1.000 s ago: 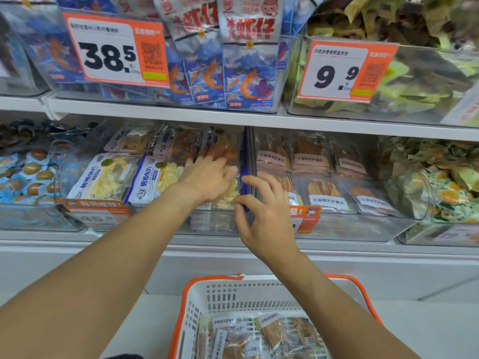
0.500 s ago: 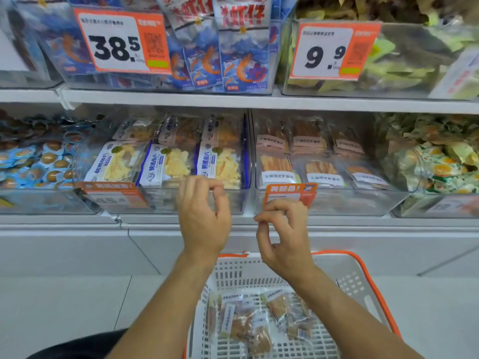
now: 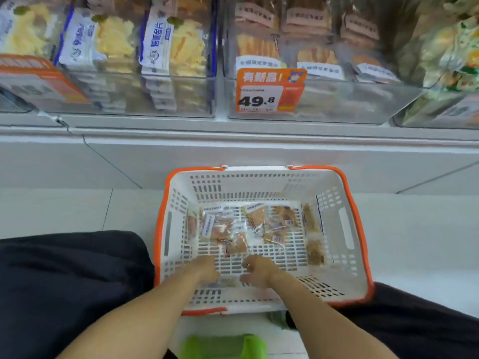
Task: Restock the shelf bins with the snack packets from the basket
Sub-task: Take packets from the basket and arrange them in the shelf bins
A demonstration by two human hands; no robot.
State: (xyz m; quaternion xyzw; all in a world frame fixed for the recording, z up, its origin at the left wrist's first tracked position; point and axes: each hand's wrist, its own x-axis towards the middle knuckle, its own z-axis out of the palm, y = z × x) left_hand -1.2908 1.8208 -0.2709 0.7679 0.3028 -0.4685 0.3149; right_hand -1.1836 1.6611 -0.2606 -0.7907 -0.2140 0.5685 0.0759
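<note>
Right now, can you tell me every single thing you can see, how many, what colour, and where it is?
basket: one, white with orange rim, on the floor below the shelf.
snack packets: several, clear with brownish contents, on the basket bottom.
left bin: one, clear, holds white-and-blue packets of yellow pieces.
middle bin: one, clear, holds brown-strip packets.
price tag: one, orange and white, reads 49.8, on the middle bin's front.
right bin: one, clear, green-yellow wrappers.
green thing: one, bottom edge, unclear.
left hand: in the basket, holding nothing visible.
right hand: in the basket, fingers curled.
</note>
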